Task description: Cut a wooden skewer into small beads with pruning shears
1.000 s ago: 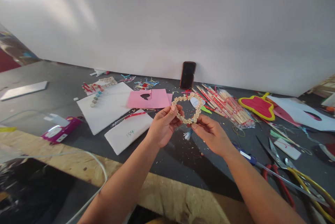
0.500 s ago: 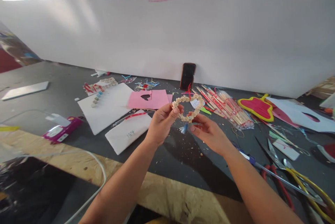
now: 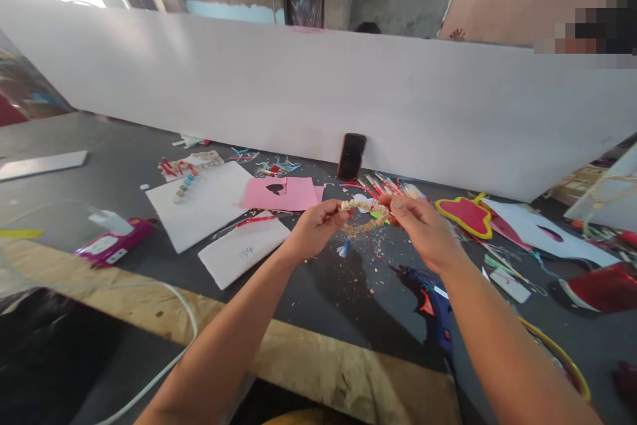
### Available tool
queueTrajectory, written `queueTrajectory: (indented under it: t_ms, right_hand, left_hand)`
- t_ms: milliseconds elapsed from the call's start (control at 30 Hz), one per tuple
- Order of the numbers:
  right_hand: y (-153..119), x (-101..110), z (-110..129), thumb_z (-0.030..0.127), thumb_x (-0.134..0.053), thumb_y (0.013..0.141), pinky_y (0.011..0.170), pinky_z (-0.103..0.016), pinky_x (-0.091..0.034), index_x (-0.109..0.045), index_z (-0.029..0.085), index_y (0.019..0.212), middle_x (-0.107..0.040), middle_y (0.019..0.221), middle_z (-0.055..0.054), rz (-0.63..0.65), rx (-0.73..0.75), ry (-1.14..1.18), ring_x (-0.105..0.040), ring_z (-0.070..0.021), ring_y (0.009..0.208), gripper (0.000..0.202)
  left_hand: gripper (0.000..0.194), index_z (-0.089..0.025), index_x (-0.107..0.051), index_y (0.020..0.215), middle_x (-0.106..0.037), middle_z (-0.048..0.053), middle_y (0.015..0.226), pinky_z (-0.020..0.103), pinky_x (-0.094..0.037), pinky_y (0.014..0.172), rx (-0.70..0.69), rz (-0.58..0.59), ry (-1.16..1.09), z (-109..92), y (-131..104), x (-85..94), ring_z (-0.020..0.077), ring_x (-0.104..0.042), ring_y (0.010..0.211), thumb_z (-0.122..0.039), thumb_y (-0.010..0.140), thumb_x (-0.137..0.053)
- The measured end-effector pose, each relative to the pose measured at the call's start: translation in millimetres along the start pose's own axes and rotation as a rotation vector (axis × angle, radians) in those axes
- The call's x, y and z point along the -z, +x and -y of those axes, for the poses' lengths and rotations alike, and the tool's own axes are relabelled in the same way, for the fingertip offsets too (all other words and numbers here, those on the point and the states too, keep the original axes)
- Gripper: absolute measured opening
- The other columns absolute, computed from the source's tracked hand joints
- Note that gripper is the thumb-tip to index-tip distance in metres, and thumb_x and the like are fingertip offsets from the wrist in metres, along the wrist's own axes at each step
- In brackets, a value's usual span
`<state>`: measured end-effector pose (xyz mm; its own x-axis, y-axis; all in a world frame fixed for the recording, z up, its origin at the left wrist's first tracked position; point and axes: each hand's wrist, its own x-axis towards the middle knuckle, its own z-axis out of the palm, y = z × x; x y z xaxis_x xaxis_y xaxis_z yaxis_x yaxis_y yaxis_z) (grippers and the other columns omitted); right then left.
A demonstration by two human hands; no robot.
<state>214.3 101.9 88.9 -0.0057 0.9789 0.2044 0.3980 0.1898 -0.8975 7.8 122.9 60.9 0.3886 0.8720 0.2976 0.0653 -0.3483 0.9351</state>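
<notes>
A ring of small cream-coloured pieces (image 3: 365, 229) is held above the dark table, tilted so that it looks flattened. My left hand (image 3: 318, 229) pinches its left side. On the opposite side my right hand (image 3: 415, 223) is closed on its upper right edge. A blue tassel (image 3: 343, 248) shows just below the ring, near my left fingertips; whether it hangs from the ring I cannot tell. A thin red string (image 3: 374, 249) shows below the ring. Under my right forearm lies a blue glue gun (image 3: 432, 302) with an orange trigger.
A phone (image 3: 352, 156) leans against the white partition (image 3: 249, 80). Pink card (image 3: 303, 193) with a cut-out and white boards (image 3: 243, 249) lie left. A pink power strip (image 3: 117, 242) sits farther left. On the right are a yellow-edged red shape (image 3: 465, 216) and a yellow handle (image 3: 557, 352).
My right hand has moved up from under the ring to grip its right edge. The ring has tipped flatter. The view has shifted, and the glue gun now shows more fully.
</notes>
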Motion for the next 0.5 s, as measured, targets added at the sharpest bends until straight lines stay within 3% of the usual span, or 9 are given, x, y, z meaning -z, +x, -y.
queueTrajectory:
  t_ms: [200, 400, 500]
  right_hand:
    - [2, -1, 23, 0.052, -0.058, 0.076, 0.068, -0.031, -0.046, -0.066, 0.02, 0.088, -0.063, 0.079, -0.003, 0.012, 0.022, 0.071, -0.056, -0.0158, 0.072, 0.036]
    - [1, 3, 42, 0.047, -0.065, 0.07, 0.055, -0.027, -0.043, -0.066, 0.019, 0.081, -0.063, 0.071, -0.002, -0.073, 0.049, -0.03, -0.053, -0.0132, 0.061, 0.03]
    - [1, 6, 51, 0.045, -0.065, 0.072, 0.057, -0.025, -0.043, -0.065, 0.019, 0.079, -0.064, 0.071, -0.002, -0.079, 0.061, -0.025, -0.053, -0.0119, 0.061, 0.027]
  left_hand:
    - [0.028, -0.015, -0.059, 0.089, -0.059, 0.005, 0.086, 0.025, -0.04, 0.071, -0.036, 0.06, -0.04, 0, -2, -4.0, 0.0142, -0.052, 0.079, -0.041, 0.084, -0.048]
    - [0.028, -0.016, -0.06, 0.081, -0.058, 0.004, 0.079, 0.025, -0.041, 0.068, -0.052, 0.119, -0.18, 4, -2, -5.0, 0.0147, -0.052, 0.077, -0.042, 0.081, -0.052]
    - [0.028, -0.016, -0.06, 0.079, -0.058, 0.003, 0.077, 0.025, -0.041, 0.07, -0.059, 0.129, -0.228, 5, -2, -4.3, 0.0141, -0.053, 0.077, -0.043, 0.081, -0.052]
